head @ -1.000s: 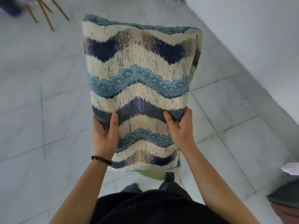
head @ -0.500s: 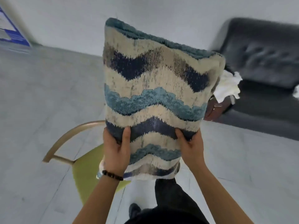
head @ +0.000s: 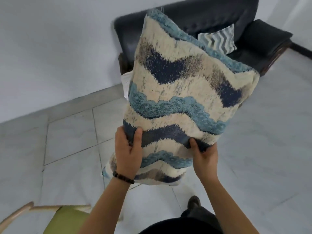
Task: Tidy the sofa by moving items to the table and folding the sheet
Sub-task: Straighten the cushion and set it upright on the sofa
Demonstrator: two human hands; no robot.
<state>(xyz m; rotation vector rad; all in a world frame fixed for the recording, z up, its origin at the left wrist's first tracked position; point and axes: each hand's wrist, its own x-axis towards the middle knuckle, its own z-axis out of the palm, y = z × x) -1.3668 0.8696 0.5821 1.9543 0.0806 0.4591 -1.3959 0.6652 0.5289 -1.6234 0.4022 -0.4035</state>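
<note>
I hold a large cushion (head: 177, 92) with cream, navy and light-blue wavy bands upright in front of me, over the floor. My left hand (head: 128, 152) grips its lower left edge and my right hand (head: 204, 156) grips its lower right edge. Behind it stands the dark sofa (head: 263, 44), with a smaller grey zigzag cushion (head: 219, 39) leaning on its seat. A bit of white sheet (head: 126, 85) shows at the sofa's left end, mostly hidden by the cushion I hold.
A chair with a green seat (head: 67, 220) and a pale wooden frame (head: 18, 211) sits at the lower left. Grey tiled floor (head: 67, 141) lies between me and the sofa. A white wall (head: 50, 48) runs along the left.
The view has swung round from bare floor to the sofa, which now fills the top. The cushion stays in both hands and tilts to the right. The green chair has slid to the lower left.
</note>
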